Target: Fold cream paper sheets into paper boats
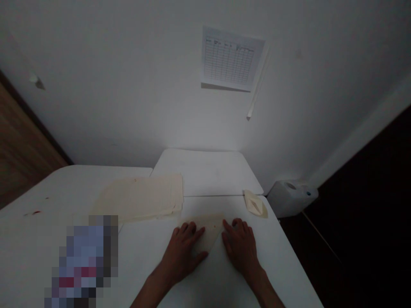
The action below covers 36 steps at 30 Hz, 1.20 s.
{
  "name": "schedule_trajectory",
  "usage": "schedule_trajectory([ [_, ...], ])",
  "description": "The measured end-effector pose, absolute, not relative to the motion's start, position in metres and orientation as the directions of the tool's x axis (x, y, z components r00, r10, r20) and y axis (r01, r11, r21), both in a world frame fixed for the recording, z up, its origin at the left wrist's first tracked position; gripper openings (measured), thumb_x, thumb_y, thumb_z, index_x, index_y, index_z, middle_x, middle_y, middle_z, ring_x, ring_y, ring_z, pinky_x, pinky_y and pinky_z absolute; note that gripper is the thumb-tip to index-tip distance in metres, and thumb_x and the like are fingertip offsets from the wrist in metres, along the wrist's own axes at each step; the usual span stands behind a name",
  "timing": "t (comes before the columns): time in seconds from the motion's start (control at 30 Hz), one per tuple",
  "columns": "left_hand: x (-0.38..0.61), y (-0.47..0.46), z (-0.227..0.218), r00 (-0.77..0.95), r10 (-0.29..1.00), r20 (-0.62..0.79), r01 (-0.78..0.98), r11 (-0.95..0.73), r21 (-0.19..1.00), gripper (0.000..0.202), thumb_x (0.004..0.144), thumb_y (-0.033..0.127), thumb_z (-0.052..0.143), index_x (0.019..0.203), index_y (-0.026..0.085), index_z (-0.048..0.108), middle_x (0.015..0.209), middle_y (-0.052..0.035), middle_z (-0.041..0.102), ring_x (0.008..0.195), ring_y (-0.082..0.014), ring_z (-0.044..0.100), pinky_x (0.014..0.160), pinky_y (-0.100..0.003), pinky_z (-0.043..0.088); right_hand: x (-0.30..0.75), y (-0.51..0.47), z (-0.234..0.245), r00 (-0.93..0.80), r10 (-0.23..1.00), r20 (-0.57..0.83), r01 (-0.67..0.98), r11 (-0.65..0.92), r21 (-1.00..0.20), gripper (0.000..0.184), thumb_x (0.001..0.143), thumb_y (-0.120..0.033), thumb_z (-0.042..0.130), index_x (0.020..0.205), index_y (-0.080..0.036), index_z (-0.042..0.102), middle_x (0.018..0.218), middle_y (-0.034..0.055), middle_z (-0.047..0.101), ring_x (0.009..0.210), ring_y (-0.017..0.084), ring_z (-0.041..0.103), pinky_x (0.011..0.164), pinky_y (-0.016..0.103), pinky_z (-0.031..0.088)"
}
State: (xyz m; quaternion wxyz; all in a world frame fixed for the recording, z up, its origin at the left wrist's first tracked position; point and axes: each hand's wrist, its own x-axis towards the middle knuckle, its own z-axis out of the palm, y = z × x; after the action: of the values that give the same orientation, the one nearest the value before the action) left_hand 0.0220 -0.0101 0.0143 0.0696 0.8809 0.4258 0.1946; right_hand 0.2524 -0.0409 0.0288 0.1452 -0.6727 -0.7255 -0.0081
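Note:
A thin cream sheet (211,234), perhaps paper or cloth, lies flat on the white table between my hands; its right edge slants, as if folded. My left hand (183,250) rests on its left side, with thumb and fingers apart. On the right, my right hand (240,246) touches the upper right corner with its index fingertip, fingers apart and partly bent. Further left lies a bigger stack of similar cream sheets (144,196). Beyond my right hand, a small folded cream piece (255,203) sits by the table's right edge.
White tables (205,169) butt together with seams between them. A blurred-out object (80,261) covers the lower left. On the wall hangs a printed chart (229,57) beside a thin white strip (259,87). A whitish plastic container (290,196) stands past the right edge.

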Motion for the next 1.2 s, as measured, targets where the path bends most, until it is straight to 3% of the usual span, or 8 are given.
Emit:
schedule_trajectory([
  [0.1, 0.023, -0.009, 0.016, 0.557, 0.775, 0.298, 0.717, -0.63, 0.299, 0.057, 0.078, 0.04, 0.069, 0.131, 0.028, 0.053, 0.121, -0.0092, 0.053, 0.11, -0.0308, 0.047, 0.092, -0.047, 0.039, 0.254, -0.041, 0.023, -0.038, 0.97, 0.238, 0.98, 0.083, -0.18, 0.041, 0.093, -0.033, 0.048, 0.132, -0.023, 0.049, 0.111, 0.0115, 0.053, 0.102, 0.028, 0.048, 0.087, 0.043, 0.036],
  [0.23, 0.027, -0.005, 0.016, 0.551, 0.771, 0.319, 0.73, -0.631, 0.263, 0.037, 0.088, 0.027, 0.056, 0.125, 0.028, 0.057, 0.112, -0.0081, 0.056, 0.101, -0.0261, 0.05, 0.085, -0.042, 0.042, 0.258, -0.041, 0.017, -0.055, 0.95, 0.309, 0.971, 0.122, -0.203, 0.039, 0.093, -0.031, 0.049, 0.131, -0.021, 0.051, 0.116, 0.0121, 0.053, 0.105, 0.028, 0.047, 0.09, 0.043, 0.036],
  [0.47, 0.033, 0.002, 0.014, 0.526, 0.775, 0.35, 0.756, -0.615, 0.223, 0.028, 0.09, 0.016, 0.052, 0.11, 0.029, 0.067, 0.1, -0.0073, 0.058, 0.09, -0.0229, 0.053, 0.079, -0.039, 0.046, 0.255, -0.026, 0.019, -0.135, 0.897, 0.421, 0.919, 0.272, -0.285, 0.023, 0.095, -0.027, 0.048, 0.11, -0.023, 0.064, 0.113, 0.0097, 0.059, 0.103, 0.025, 0.052, 0.092, 0.042, 0.04],
  [0.57, 0.033, 0.007, 0.02, 0.524, 0.788, 0.322, 0.736, -0.609, 0.294, 0.027, 0.089, 0.015, 0.051, 0.101, 0.029, 0.07, 0.091, -0.0054, 0.059, 0.086, -0.021, 0.054, 0.077, -0.035, 0.047, 0.25, -0.011, 0.029, -0.2, 0.908, 0.369, 0.894, 0.324, -0.311, 0.024, 0.092, -0.029, 0.055, 0.114, -0.025, 0.064, 0.121, 0.0085, 0.059, 0.113, 0.024, 0.051, 0.098, 0.041, 0.039],
  [0.77, 0.028, 0.022, 0.028, 0.512, 0.824, 0.243, 0.718, -0.566, 0.405, 0.025, 0.089, 0.015, 0.048, 0.08, 0.024, 0.069, 0.082, -0.0019, 0.059, 0.076, -0.0158, 0.058, 0.067, -0.026, 0.047, 0.249, 0.016, 0.05, -0.403, 0.904, 0.142, 0.839, 0.427, -0.337, 0.049, 0.081, -0.03, 0.07, 0.127, -0.027, 0.057, 0.136, 0.0046, 0.053, 0.124, 0.024, 0.045, 0.104, 0.04, 0.034],
  [0.87, 0.022, 0.029, 0.027, 0.492, 0.833, 0.253, 0.72, -0.553, 0.42, 0.017, 0.086, 0.016, 0.055, 0.093, 0.023, 0.069, 0.096, -0.0035, 0.062, 0.086, -0.0174, 0.06, 0.076, -0.029, 0.049, 0.249, 0.02, 0.056, -0.43, 0.895, 0.118, 0.82, 0.441, -0.365, 0.048, 0.08, -0.031, 0.071, 0.126, -0.026, 0.058, 0.127, 0.0044, 0.06, 0.117, 0.023, 0.05, 0.102, 0.038, 0.035],
  [1.0, 0.017, 0.035, 0.022, 0.465, 0.83, 0.308, 0.74, -0.556, 0.378, 0.038, 0.079, 0.017, 0.066, 0.116, 0.023, 0.062, 0.123, -0.0074, 0.059, 0.115, -0.0269, 0.051, 0.097, -0.045, 0.04, 0.248, 0.019, 0.059, -0.434, 0.892, 0.126, 0.813, 0.448, -0.372, 0.048, 0.078, -0.031, 0.074, 0.124, -0.025, 0.06, 0.122, 0.0041, 0.062, 0.112, 0.023, 0.051, 0.099, 0.037, 0.035],
  [1.2, 0.016, 0.037, 0.017, 0.481, 0.815, 0.325, 0.722, -0.578, 0.381, 0.04, 0.08, 0.018, 0.066, 0.12, 0.022, 0.059, 0.122, -0.0062, 0.061, 0.114, -0.0247, 0.052, 0.099, -0.045, 0.039, 0.247, 0.018, 0.058, -0.41, 0.898, 0.161, 0.807, 0.439, -0.394, 0.049, 0.075, -0.029, 0.076, 0.122, -0.025, 0.061, 0.116, 0.0043, 0.064, 0.11, 0.023, 0.051, 0.099, 0.037, 0.035],
])
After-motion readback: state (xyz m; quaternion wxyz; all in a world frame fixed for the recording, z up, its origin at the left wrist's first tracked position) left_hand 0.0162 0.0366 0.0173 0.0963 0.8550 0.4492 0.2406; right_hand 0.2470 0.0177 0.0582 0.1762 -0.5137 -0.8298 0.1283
